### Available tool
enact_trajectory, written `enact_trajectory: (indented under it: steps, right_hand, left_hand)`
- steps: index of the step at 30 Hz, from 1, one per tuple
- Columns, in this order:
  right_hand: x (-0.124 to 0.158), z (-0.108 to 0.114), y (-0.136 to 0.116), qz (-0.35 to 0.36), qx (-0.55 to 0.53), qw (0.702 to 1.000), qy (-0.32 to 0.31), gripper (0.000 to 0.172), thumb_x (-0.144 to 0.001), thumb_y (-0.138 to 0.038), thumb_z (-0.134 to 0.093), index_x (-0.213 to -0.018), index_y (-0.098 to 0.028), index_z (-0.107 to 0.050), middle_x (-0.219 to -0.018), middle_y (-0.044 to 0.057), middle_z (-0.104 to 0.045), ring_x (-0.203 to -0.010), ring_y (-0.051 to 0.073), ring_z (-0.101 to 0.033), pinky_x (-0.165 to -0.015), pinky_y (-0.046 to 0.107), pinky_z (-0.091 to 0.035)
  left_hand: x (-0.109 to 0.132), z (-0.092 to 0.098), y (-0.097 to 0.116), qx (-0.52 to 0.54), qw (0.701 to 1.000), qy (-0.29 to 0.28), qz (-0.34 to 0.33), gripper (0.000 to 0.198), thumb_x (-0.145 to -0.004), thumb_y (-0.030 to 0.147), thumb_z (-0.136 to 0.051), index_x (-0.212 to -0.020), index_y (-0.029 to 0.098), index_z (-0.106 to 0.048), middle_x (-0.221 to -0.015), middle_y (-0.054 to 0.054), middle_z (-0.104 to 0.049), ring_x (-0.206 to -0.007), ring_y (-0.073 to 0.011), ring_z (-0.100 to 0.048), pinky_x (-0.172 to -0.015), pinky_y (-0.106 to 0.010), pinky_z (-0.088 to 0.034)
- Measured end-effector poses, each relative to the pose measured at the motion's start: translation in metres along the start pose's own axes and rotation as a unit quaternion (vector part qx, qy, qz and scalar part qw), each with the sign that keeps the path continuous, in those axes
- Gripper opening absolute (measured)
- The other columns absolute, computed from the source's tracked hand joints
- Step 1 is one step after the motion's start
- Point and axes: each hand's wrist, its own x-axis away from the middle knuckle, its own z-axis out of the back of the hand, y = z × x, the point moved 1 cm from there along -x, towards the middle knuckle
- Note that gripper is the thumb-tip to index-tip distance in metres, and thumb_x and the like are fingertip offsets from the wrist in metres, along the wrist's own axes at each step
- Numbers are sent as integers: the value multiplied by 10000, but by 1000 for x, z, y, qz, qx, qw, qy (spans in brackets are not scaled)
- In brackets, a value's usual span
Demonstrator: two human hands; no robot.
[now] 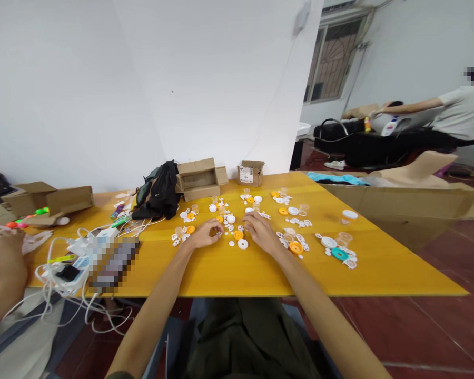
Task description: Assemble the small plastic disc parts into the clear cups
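My left hand [206,234] is over the table with its fingers curled and thumb and fingertips close together by small white plastic pieces; whatever it pinches is too small to make out. Facing it, my right hand [259,230] is bent with fingers apart, and no held object shows. Between and just in front of the hands lie an orange disc [238,235], a white round disc [243,244] and a small white disc [231,243]. Another white disc [231,219] sits beyond them among loose white pieces.
Clusters of similar parts surround the hands, including a teal disc [339,254] and clear cups [344,238]. An open cardboard box [199,179], small carton [250,173] and black bag [160,192] stand behind. Cables, a phone [114,265] and another person's hand [3,245] are left.
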Motion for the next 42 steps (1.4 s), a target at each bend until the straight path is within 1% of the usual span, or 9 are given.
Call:
enact_trajectory:
  steps: [4,7,13,21,25,31,37,39,42]
  right_hand:
    - [0,1,-3,10,29,999,17,270,-860,-110,-514,-988,-270,-691,-1171,73,-628,-1132,252,-607,-994,428,-513]
    - [0,5,-9,19,49,999,11,205,-868,-152,-557,-948,-258,-712,-1209,90,-625,-1163,273,-586,-1014,470,-496]
    - [-1,11,-20,47,71,995,-54,210,-883,-158,-553,-872,-255,-739,-1239,101,-631,-1228,296,-532,-1033,536,-461]
    - [-2,15,-32,17,89,987,-129,158,-877,-211,-604,-919,-253,-751,-1321,104,-603,-1279,316,-486,-1066,566,-415]
    - [-2,16,-33,12,81,986,-143,109,-871,-241,-632,-908,-251,-734,-1327,99,-602,-1284,313,-480,-1070,564,-406]
    - [-1,14,-29,17,65,988,-136,82,-880,-266,-628,-882,-250,-709,-1336,95,-597,-1286,307,-476,-1056,555,-410]
    - [0,11,-26,30,60,990,-124,82,-880,-277,-625,-881,-250,-702,-1317,91,-612,-1269,307,-489,-1050,545,-414]
    - [-1,10,-25,27,64,993,-96,99,-885,-266,-609,-917,-252,-701,-1305,91,-620,-1258,303,-503,-1043,532,-426]
    - [-3,11,-20,-4,75,997,-30,178,-898,-216,-549,-1003,-242,-691,-1261,106,-641,-1213,292,-549,-1027,499,-451]
  left_hand:
    - [0,2,-4,10,1000,-7,2,128,-811,175,-664,-931,201,-699,-986,-52,-682,-921,-192,-627,-914,-346,-524]
    - [1,4,-7,13,1000,-10,3,131,-823,209,-682,-952,204,-707,-999,-52,-675,-946,-193,-623,-935,-348,-513]
    - [0,4,-8,19,1000,-9,7,34,-827,190,-666,-843,187,-696,-932,-43,-663,-906,-184,-618,-912,-339,-508]
    - [-1,0,-3,45,999,-3,16,62,-785,172,-666,-845,183,-675,-848,-16,-666,-778,-152,-594,-803,-297,-514]
    - [-2,-3,-3,64,998,3,15,81,-763,156,-674,-841,177,-677,-834,-11,-651,-747,-142,-582,-759,-281,-510]
    - [-3,-4,-3,59,998,5,22,119,-750,137,-678,-858,182,-693,-837,-11,-635,-751,-142,-574,-749,-274,-501]
    - [-3,-2,-5,55,998,-7,24,92,-759,181,-705,-850,185,-696,-850,-17,-648,-786,-155,-584,-786,-287,-501]
    - [-3,-1,-5,49,998,-12,24,91,-769,216,-716,-853,186,-697,-862,-23,-656,-808,-162,-589,-802,-292,-502]
    - [-2,0,-5,42,999,-13,26,108,-776,246,-726,-863,188,-699,-881,-32,-666,-833,-173,-595,-818,-302,-505]
